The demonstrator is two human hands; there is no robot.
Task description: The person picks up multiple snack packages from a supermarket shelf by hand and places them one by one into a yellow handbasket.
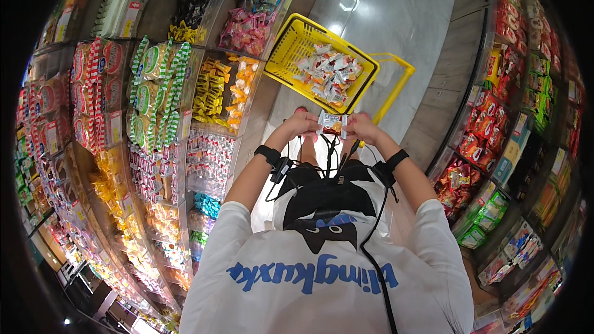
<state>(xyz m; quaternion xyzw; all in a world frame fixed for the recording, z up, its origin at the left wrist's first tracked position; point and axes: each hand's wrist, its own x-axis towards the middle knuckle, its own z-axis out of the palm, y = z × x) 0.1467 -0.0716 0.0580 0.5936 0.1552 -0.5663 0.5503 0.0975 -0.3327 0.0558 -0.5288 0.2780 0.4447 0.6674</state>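
Note:
Both hands hold one small wrapped snack packet (332, 123) level in front of the body. My left hand (302, 123) pinches one end of its wrapper, and my right hand (362, 128) pinches the other. The packet is white with a brown and orange picture and bears printing. Just beyond it, a yellow plastic shopping basket (290, 32) rests on the floor, its yellow handle (403, 62) leaning out to the right. Inside the basket lies a loose heap of similar white and orange packets (332, 72).
On the left, clear-walled shelf bins hold yellow-wrapped sweets (211, 93), pink-wrapped sweets (250, 28) and green-striped bags (155, 95). Shelves on the right carry red packets (485, 125) and green packs (487, 213). Grey floor (394, 14) runs between them. Black cables hang from wrist straps.

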